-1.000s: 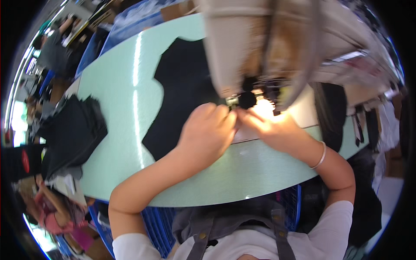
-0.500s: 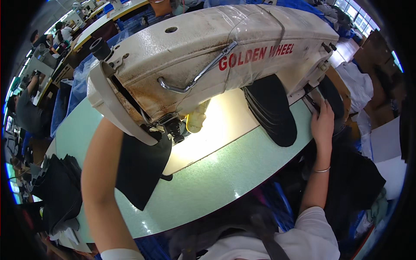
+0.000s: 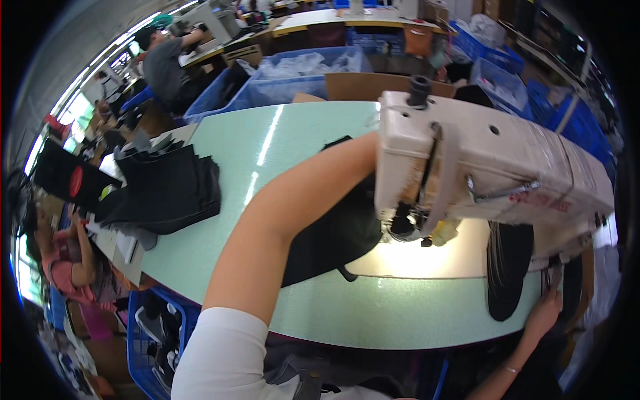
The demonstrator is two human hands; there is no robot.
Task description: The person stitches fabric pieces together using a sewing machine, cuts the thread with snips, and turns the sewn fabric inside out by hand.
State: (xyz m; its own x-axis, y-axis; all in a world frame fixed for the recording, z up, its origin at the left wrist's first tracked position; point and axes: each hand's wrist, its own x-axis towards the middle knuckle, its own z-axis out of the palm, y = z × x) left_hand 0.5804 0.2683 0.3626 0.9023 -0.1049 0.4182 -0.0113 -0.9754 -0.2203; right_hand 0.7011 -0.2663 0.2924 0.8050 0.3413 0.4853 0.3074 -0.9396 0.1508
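Observation:
My left forearm [image 3: 313,180] reaches across the table and passes behind the head of a white sewing machine [image 3: 493,143], which hides my left hand. Beneath that arm lies a black fabric piece [image 3: 333,243], its right end near the needle area. My right hand [image 3: 548,305] is at the foot of the machine's right-hand column, fingers closed around a small, slim, partly metallic thing too small to name. Just left of that hand, a stack of black rounded pieces [image 3: 510,273] lies on the machine bed, overhanging its front edge. A lamp lights the bed.
Stacked black fabric pieces [image 3: 167,187] lie on the left of the pale green table [image 3: 233,143]. Blue bins [image 3: 303,73] stand beyond it, and a blue basket [image 3: 140,333] stands below its left edge. Co-workers sit at the left, one in grey [image 3: 167,67].
The view has swung left, so the machine appears farther right and more bins and people show. My left arm still goes behind the machine head; my right hand stays by the column.

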